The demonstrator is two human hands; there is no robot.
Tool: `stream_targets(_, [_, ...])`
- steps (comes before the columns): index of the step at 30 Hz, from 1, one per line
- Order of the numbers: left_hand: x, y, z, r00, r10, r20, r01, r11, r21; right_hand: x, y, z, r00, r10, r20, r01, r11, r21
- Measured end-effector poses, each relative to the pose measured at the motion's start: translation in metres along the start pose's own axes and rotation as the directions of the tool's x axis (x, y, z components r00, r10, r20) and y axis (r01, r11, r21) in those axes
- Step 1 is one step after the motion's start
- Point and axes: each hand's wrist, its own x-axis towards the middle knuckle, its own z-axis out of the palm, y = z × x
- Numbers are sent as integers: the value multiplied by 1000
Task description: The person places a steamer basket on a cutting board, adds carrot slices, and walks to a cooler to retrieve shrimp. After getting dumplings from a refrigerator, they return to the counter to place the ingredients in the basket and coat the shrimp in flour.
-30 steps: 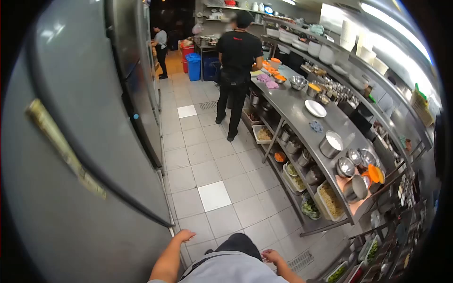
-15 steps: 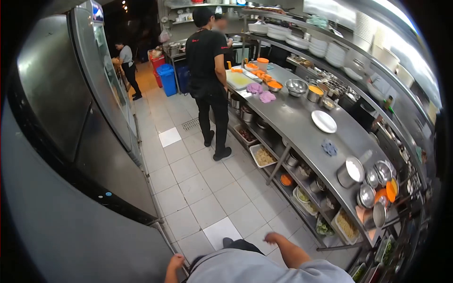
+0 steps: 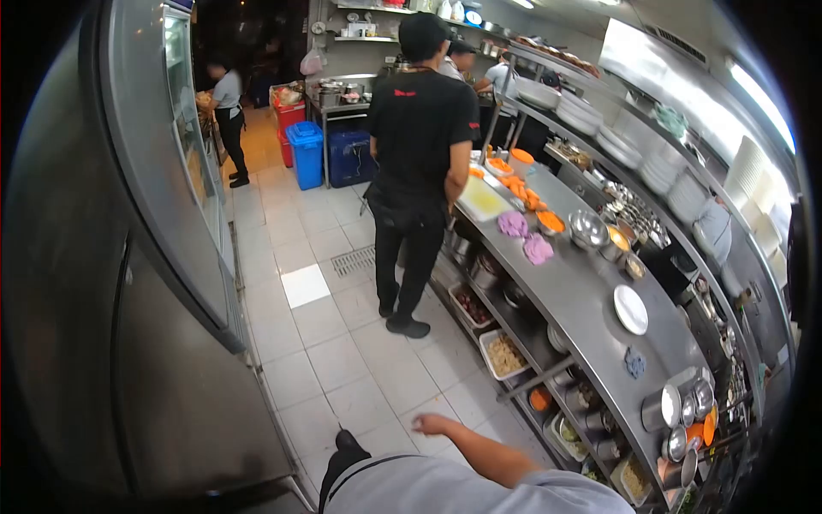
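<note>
My right hand [image 3: 435,424] hangs over the tiled floor in front of my body, its fingers curled; whether anything is inside them is too small to tell. Nearest to it on the right are the steel table's lower shelves, with a white tray of pale food [image 3: 503,355] and a bowl of orange food [image 3: 540,398]. My left hand is out of the frame. Below, my grey shirt [image 3: 445,488] and one dark shoe [image 3: 349,443] show.
A person in black [image 3: 421,137] stands ahead beside the steel table [image 3: 591,317]. Steel fridges [image 3: 171,368] line the left side. Farther off are a blue bin [image 3: 306,154] and a person in grey [image 3: 229,103]. Plates [image 3: 631,309] and purple cloths [image 3: 538,248] lie on the table.
The person in black and the table appear closer and farther right. My left hand has gone out of view, and my right hand has shifted left in the frame.
</note>
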Motion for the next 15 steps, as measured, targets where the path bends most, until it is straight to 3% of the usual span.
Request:
stream_targets(1, [28,14,-41,1000,23,5,-23,1000,20,1,-5,-9,942,237,238,-258,964,62])
stream_targets(3, [93,47,-126,997,80,-9,-79,992,95,14,5,-33,856,365,367,-454,870,192])
stream_targets(4, [128,63,-165,995,86,-53,-81,993,82,16,15,-40,862,437,256,-503,793,343])
stream_targets(5, [156,87,-207,941,167,-294,-182,983,-24,23,27,-45,844,513,154,-516,700,494])
stream_targets(6, [183,114,-257,930,163,-329,-194,979,-62,37,47,-53,836,533,133,-524,699,487])
stream_targets(8, [241,167,-353,949,83,-304,-205,895,-396,65,46,-87,748,631,208,-647,622,440])
stream_targets(9, [255,192,-398,932,111,-346,-262,865,-428,85,45,-100,691,675,260,-715,585,382])
stream_targets(11, [284,250,-473,911,142,-387,-321,833,-450,131,38,-120,689,673,268,-714,568,409])
stream_targets(13, [326,282,-524,835,227,-502,-476,756,-450,192,34,-151,679,682,272,-720,548,426])
stream_targets(15, [363,296,-557,873,209,-441,-403,819,-410,265,24,-179,758,599,257,-642,617,455])
